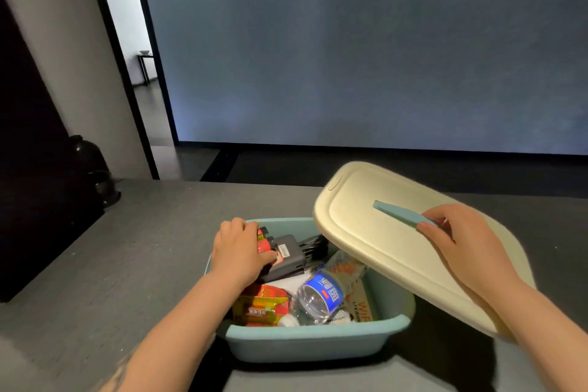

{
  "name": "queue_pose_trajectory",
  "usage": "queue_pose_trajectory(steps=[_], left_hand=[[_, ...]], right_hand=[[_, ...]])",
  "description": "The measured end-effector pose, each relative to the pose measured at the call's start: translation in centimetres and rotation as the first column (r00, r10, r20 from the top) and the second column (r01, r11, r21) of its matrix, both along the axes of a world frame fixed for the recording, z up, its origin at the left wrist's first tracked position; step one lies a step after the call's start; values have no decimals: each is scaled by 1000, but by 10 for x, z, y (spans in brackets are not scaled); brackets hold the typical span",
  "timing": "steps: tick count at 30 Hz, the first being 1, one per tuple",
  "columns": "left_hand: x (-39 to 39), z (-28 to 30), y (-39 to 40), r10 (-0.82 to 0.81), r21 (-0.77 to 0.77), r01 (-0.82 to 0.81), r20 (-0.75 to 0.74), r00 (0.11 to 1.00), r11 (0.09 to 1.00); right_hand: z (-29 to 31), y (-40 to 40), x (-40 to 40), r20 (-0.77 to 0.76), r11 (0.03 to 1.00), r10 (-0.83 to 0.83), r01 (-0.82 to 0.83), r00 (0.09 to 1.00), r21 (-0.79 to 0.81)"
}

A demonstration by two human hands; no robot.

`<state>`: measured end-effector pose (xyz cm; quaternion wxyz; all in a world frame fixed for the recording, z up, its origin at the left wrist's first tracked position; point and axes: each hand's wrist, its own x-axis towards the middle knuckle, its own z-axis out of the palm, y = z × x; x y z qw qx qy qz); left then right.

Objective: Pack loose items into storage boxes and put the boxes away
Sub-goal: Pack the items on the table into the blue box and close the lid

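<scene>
Teal storage box [315,345] on grey worktop [133,251], near edge. Inside: water bottle [321,294], red-yellow snack packs [261,305]. Left hand [240,253] grip clenched on red packet [263,240] by grey charger [288,256]. Right hand [461,240] grip pinches handle [402,213] of cream lid [394,251], tilted over box's right side.

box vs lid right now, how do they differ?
Colour: the box is pale teal; the lid is cream with a teal handle.
Pose: the box sits flat on the table; the lid is tilted above its right side, held by the right hand.
Shape: box deep, lid flat.
Both have rounded corners.
</scene>
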<state>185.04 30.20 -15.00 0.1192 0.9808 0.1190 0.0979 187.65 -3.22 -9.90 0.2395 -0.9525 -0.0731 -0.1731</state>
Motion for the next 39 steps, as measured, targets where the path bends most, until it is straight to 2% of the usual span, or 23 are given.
queue_pose_trajectory(steps=[3, 6, 8, 11, 13, 15, 17, 20, 22, 24, 27, 29, 32, 34, 36, 39], left_hand=[[0, -1, -1, 7, 20, -6, -43, 999, 1000], [-3, -2, -4, -1, 33, 1, -2, 1000, 999], [-3, 0, -10, -20, -65, 24, 64, 998, 998], [-2, 5, -39, -114, -254, 151, 156, 981, 955], [-3, 5, -62, -215, -263, 230, 83, 973, 937], [-5, 1, -77, -255, -177, 242, -54, 965, 954], [-8, -6, -79, -222, -101, 213, -90, 971, 972], [-13, -4, -69, -199, -107, 191, -64, 978, 976], [-19, 11, -57, -146, -128, 150, 44, 988, 980], [-25, 31, -34, 7, -177, 27, 186, 982, 984], [-41, 49, 2, 211, -365, -90, 306, 928, 927], [-49, 51, 13, 229, -429, -70, 333, 915, 901], [-55, 41, 7, 137, -442, 30, 342, 930, 896], [-56, 30, -1, 60, -419, 82, 316, 947, 904], [-56, 19, -10, 5, -376, 78, 215, 977, 923], [-54, 8, -17, -32, -185, 41, 50, 998, 982]], right_hand=[[-1, -2, -1, 12, 999, -29, 29, 999, 30], [-2, -2, -5, 14, 998, -25, 24, 1000, 60], [-2, -1, -7, 15, 996, -28, 27, 999, 80], [-3, -1, -9, 20, 993, -33, 30, 999, 110], [-3, -1, -11, 11, 992, -26, 24, 1000, 122], [-2, 0, -11, 8, 992, -26, 25, 1000, 121], [-2, 0, -13, 19, 993, -25, 23, 999, 112], [-4, 4, -15, 13, 994, 5, -6, 1000, 107], [-6, 10, -14, 8, 995, 29, -29, 1000, 93], [-5, 21, -12, 12, 995, 60, -60, 998, 74], [-4, 48, -8, 7, 983, 179, -179, 984, 33], [-5, 74, -6, 2, 961, 276, -276, 961, -22], [-18, 113, -7, -19, 917, 381, -380, 924, -118], [-30, 128, -7, -32, 903, 402, -402, 915, -151], [-40, 133, -5, -33, 909, 393, -394, 919, -139], [-46, 133, -2, -36, 908, 397, -398, 917, -135]])
